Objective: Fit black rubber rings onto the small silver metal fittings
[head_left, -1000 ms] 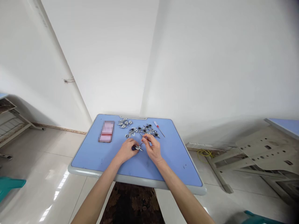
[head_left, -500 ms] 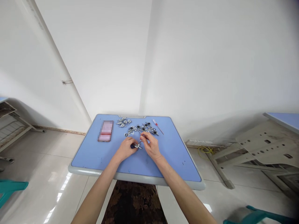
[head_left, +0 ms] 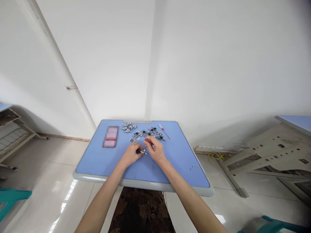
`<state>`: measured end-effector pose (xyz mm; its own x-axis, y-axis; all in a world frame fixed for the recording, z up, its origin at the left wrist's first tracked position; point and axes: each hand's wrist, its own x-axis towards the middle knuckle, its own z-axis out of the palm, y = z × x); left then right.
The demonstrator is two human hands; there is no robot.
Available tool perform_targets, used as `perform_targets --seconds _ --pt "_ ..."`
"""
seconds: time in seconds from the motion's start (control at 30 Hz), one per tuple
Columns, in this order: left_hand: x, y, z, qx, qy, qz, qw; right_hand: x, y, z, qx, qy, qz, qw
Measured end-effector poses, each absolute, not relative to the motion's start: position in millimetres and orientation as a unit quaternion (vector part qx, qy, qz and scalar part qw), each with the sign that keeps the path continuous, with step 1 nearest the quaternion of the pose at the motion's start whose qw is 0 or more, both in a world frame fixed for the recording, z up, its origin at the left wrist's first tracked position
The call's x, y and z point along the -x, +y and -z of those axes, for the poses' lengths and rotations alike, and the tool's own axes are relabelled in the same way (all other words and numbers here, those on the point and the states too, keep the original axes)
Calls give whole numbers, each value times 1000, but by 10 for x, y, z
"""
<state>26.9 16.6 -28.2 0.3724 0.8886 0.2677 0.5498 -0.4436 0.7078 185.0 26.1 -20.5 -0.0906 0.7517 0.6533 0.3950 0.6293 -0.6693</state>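
Note:
My left hand (head_left: 132,154) is closed at the near middle of the blue table (head_left: 97,161). Its fingertips grip a small silver metal fitting (head_left: 143,151) with a dark part beside the fingers. My right hand (head_left: 155,150) is closed in a pinch just above and to the right of that fitting. A thin metal shaft (head_left: 145,149) runs down from the right fingertips to the fitting; its upper end is mostly hidden. Beyond my hands lies a loose pile of similar metal fittings with black round parts (head_left: 149,133).
Another cluster of silver fittings (head_left: 128,127) lies at the back. A screwdriver with a clear and red handle (head_left: 163,129) is at the back right. A flat pink, blurred item (head_left: 110,137) lies on the left. The white wall (head_left: 206,64) stands behind the table.
My right hand has shifted slightly left and up. My left hand keeps its grip on the metal fitting in nearly the same spot. The whole view has turned a little.

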Motion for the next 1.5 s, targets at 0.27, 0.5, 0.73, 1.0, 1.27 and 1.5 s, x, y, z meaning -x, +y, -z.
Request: perform_targets --seconds 0.27,0.5,0.73,1.0,1.27,1.5 --pt "-290 162 292 -792 460 -323 239 -1820 244 179 405 -700 -169 564" --pt "-280 156 286 -798 459 -325 216 -1873 262 233 409 -676 -205 578" --pt "-272 175 299 -802 452 -333 203 -1960 406 275 438 -627 -218 606" --pt "-254 209 337 -814 442 -324 192 -1946 435 334 448 -665 -214 558" --pt "-267 203 332 -825 439 -314 167 -1956 450 353 448 -673 -227 543" --pt "-300 199 341 -832 444 -305 133 -1976 433 339 442 -668 -238 549"
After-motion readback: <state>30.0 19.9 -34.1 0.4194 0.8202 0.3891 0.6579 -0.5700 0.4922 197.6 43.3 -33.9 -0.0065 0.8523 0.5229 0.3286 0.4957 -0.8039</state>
